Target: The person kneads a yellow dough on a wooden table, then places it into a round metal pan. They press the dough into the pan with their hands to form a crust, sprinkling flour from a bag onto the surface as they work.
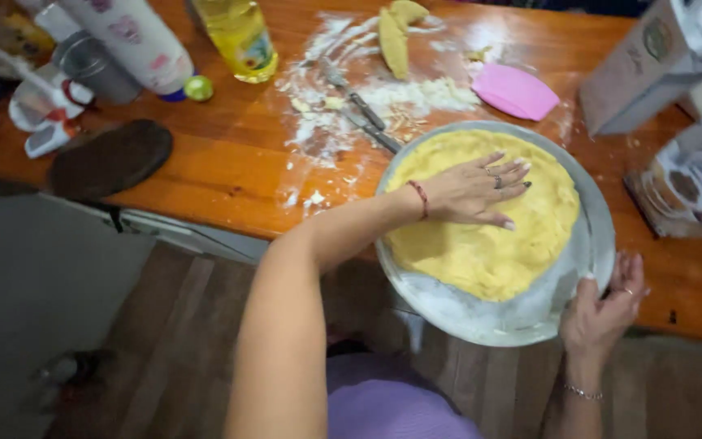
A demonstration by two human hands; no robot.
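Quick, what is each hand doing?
Left hand: open, flat on the yellow dough.
Right hand: gripping the round metal pan rim.

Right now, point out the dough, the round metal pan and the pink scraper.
dough [489, 252]: head view, bare yellow surface below the left hand.
round metal pan [481, 313]: head view, floured near rim.
pink scraper [515, 91]: head view, middle of its flat face.

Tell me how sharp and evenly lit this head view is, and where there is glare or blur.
Head view: soft throughout, with slight motion blur; the left hand on the flat yellow dough and the right hand at the round grey metal pan show little fine detail. Warm light glares off the glossy orange wooden table. The lower left floor is dim and smeared; the edges bend.
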